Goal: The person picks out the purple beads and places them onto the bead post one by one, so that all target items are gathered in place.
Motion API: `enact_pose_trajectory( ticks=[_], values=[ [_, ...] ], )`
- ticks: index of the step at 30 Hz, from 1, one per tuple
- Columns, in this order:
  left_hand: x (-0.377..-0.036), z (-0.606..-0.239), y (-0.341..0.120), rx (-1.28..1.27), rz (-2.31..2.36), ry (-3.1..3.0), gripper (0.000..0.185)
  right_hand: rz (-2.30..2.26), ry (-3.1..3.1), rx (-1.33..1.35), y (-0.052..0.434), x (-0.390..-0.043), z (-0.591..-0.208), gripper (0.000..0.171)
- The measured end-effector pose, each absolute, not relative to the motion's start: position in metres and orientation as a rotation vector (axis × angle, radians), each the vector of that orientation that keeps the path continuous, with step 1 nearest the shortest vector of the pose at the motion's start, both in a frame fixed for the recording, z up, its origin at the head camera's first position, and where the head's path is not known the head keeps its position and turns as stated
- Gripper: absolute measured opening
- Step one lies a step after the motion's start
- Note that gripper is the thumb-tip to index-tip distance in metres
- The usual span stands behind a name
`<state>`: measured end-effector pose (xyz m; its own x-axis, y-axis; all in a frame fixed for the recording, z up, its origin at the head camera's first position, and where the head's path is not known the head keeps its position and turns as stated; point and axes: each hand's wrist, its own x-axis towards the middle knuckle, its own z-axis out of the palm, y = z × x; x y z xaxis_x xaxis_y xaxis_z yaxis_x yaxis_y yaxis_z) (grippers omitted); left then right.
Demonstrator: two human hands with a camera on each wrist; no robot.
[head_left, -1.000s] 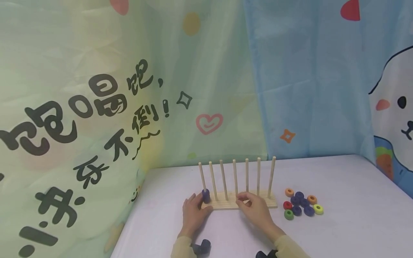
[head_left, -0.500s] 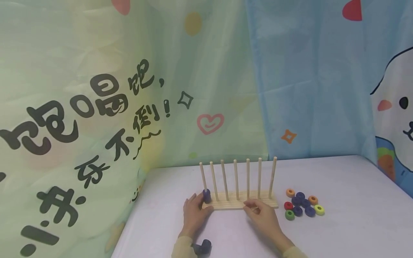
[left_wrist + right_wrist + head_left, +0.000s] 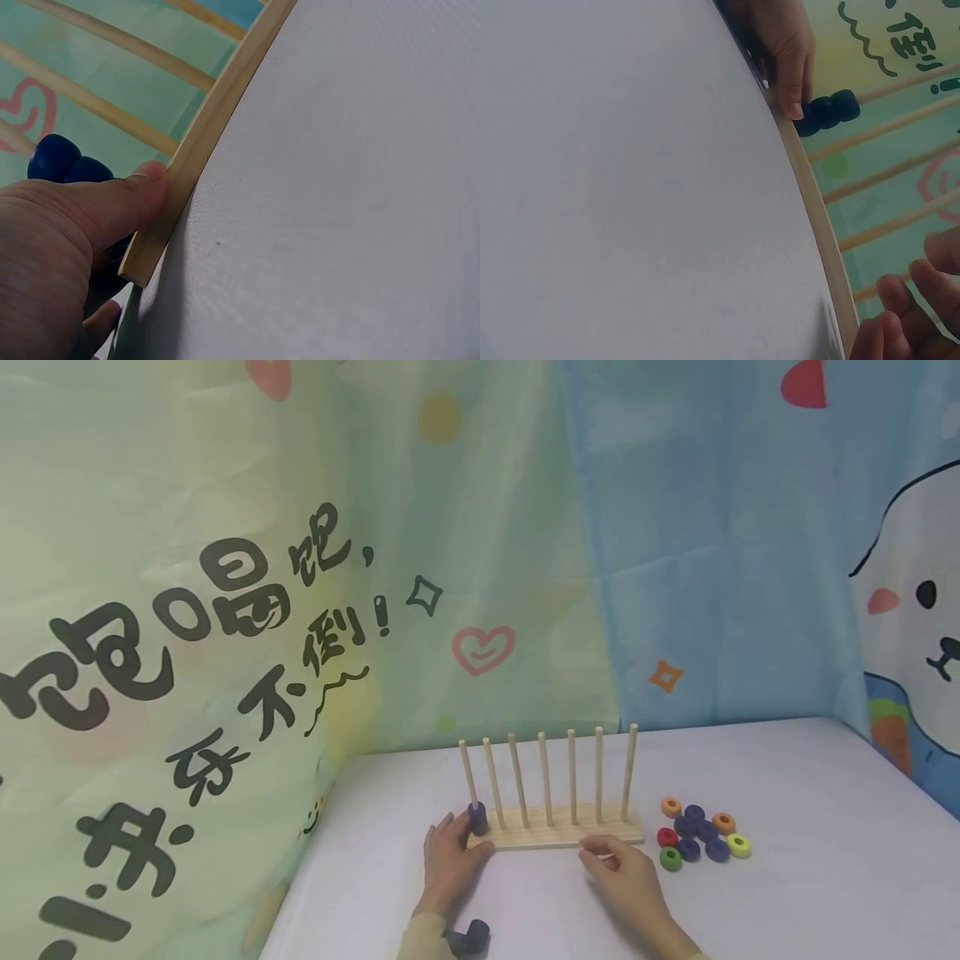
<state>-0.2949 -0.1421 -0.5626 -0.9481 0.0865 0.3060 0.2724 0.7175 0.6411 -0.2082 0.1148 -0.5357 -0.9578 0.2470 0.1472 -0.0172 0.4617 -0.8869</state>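
A wooden rack [image 3: 558,837] with seven upright pegs stands on the white table [image 3: 787,860]. Two dark blue rings [image 3: 477,817] sit stacked on its leftmost peg. My left hand [image 3: 467,833] grips the rack's left end. In the left wrist view its thumb [image 3: 142,195] presses on the front edge of the base [image 3: 217,120], beside the blue rings [image 3: 64,161]. My right hand [image 3: 600,853] lies just in front of the base's right half, fingers loosely curled and holding nothing. The right wrist view shows its fingertips [image 3: 907,300] close to the base edge [image 3: 817,217].
A cluster of loose rings [image 3: 697,837] in blue, orange, red, green and yellow lies right of the rack. Printed cloth backdrops [image 3: 300,568] hang close behind the table and along its left side. A black wrist camera [image 3: 468,937] shows at my left forearm.
My right hand has left the pegs, sliding right and back toward me, off the base. My left hand has stayed on the rack's left end.
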Motion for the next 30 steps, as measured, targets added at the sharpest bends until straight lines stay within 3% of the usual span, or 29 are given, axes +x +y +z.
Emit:
enact_pose_trajectory(
  ticks=[30],
  values=[
    [-0.291, -0.560, -0.143, -0.321, -1.067, -2.638, 0.047, 1.424, -2.456, -0.296, 0.144, -0.194, -0.545, 0.018]
  ],
)
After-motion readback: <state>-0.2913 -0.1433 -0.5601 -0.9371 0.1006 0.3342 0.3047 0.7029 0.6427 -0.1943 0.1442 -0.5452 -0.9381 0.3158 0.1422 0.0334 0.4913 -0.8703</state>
